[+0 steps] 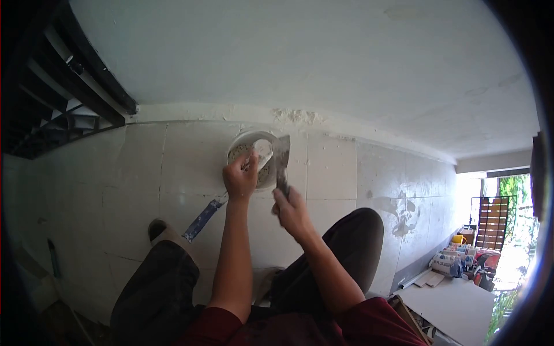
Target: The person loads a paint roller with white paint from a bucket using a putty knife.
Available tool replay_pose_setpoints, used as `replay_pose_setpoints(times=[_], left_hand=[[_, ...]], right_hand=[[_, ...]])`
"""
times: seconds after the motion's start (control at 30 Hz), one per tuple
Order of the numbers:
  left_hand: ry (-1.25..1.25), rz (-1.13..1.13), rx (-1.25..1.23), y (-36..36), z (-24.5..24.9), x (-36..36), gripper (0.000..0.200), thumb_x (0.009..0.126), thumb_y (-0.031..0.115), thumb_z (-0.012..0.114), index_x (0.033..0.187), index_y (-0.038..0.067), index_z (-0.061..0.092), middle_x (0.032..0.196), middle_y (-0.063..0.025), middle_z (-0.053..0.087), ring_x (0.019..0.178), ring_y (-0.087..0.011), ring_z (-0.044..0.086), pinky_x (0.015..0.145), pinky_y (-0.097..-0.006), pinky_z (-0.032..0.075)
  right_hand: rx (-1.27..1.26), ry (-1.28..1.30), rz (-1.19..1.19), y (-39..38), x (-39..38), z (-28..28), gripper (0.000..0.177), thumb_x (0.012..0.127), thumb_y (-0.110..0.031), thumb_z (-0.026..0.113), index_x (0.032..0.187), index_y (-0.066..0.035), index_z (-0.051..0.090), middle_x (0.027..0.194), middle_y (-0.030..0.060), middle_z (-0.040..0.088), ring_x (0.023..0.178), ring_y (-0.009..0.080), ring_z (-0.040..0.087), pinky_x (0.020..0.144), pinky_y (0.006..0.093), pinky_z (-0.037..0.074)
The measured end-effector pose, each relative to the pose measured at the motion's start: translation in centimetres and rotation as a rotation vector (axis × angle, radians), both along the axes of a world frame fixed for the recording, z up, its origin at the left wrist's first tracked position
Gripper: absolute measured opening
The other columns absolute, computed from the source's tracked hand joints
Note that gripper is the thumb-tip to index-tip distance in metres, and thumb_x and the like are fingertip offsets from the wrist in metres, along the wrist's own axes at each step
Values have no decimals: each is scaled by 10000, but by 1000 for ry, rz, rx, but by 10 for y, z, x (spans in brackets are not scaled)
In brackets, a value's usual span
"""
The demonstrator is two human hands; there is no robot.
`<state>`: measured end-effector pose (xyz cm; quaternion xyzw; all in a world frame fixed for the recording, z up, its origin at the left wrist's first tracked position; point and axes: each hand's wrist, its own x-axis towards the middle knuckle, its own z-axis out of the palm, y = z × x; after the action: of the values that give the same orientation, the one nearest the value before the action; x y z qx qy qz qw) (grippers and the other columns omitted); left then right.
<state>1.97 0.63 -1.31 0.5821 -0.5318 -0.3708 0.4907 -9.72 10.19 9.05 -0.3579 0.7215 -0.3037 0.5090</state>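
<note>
My left hand [241, 175] is closed on a white, rounded, cup-like piece [263, 149], held over a white bucket [231, 142]. Inside the bucket lies greyish, lumpy material [236, 152], partly hidden by that hand. My right hand [292, 213] grips the handle of a putty knife [282, 153]. Its wide, smeared blade points up and overlaps the bucket's right rim, right beside the white piece. On the floor just left of my left forearm lies a tool with a worn blue handle [203, 221], its metal end toward the bucket.
Pale floor tiles [138, 196] meet a white wall [311, 63]; crumbly plaster [297, 116] marks its base. Dark stair-like framing [81, 63] stands at upper left. At right are a wet-looking patch [404, 216], bags [447, 264], a white board [456, 303] and a slatted gate [493, 222].
</note>
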Motion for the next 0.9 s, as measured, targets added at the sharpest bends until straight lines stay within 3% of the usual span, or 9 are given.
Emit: replay_pose_setpoints(times=[0.03,0.1,0.17,0.27,0.37,0.53,0.67,0.8,0.9], left_hand=[[-5,27,3,0,-1,0,328,950,326,712,1021,14,786,729,-178,716,650,-267,725,590,-370,538],[-10,55,2,-6,-4,0,324,944,326,720,1008,15,785,668,-156,687,575,-240,685,552,-364,508],[-9,71,16,-5,-7,0,316,936,330,728,972,21,779,558,-92,546,476,-186,497,494,-355,413],[47,92,-11,-5,-7,-4,298,931,319,733,955,24,771,532,-52,431,486,-151,384,477,-347,350],[24,83,-7,-5,-4,-3,277,925,304,737,946,29,766,541,-48,432,495,-128,412,483,-333,358],[29,105,-30,-7,-12,-5,263,926,296,738,937,34,766,544,-33,422,499,-111,403,480,-320,349],[89,100,-56,-5,-17,-7,252,925,288,745,950,39,771,540,-23,419,499,-104,392,478,-313,339],[73,90,-43,-5,-16,-6,255,931,289,741,947,37,772,539,-18,418,501,-101,382,478,-311,336],[7,51,-29,-1,-11,-3,280,952,299,719,951,24,774,552,-41,518,507,-105,473,499,-308,395]], right_hand=[[29,-94,-80,0,3,-2,262,1059,-224,544,970,22,536,716,82,578,639,161,561,604,348,461],[-43,-35,-62,-3,3,5,237,1038,-212,557,987,19,547,710,73,581,630,153,559,593,343,458],[-96,30,-49,1,-4,7,217,1018,-200,569,1003,17,557,705,65,585,622,145,558,581,338,455],[113,-19,-76,1,-18,-1,193,954,-158,588,1005,26,564,709,62,593,612,137,560,564,342,450],[17,-14,-138,4,-16,-1,249,902,-138,589,1071,43,616,731,72,617,605,136,563,561,348,460],[-197,153,-93,5,-17,14,532,886,-124,582,1377,79,581,837,161,676,750,198,633,739,346,518],[-145,189,-59,5,-21,31,586,876,-119,572,1423,87,535,877,205,683,824,223,649,815,349,516],[-113,172,-41,6,-28,33,594,866,-131,565,1414,97,541,852,196,670,798,212,632,793,348,516],[-107,171,-40,9,-32,33,565,888,-144,567,1401,92,558,797,150,642,728,181,598,722,333,502]])
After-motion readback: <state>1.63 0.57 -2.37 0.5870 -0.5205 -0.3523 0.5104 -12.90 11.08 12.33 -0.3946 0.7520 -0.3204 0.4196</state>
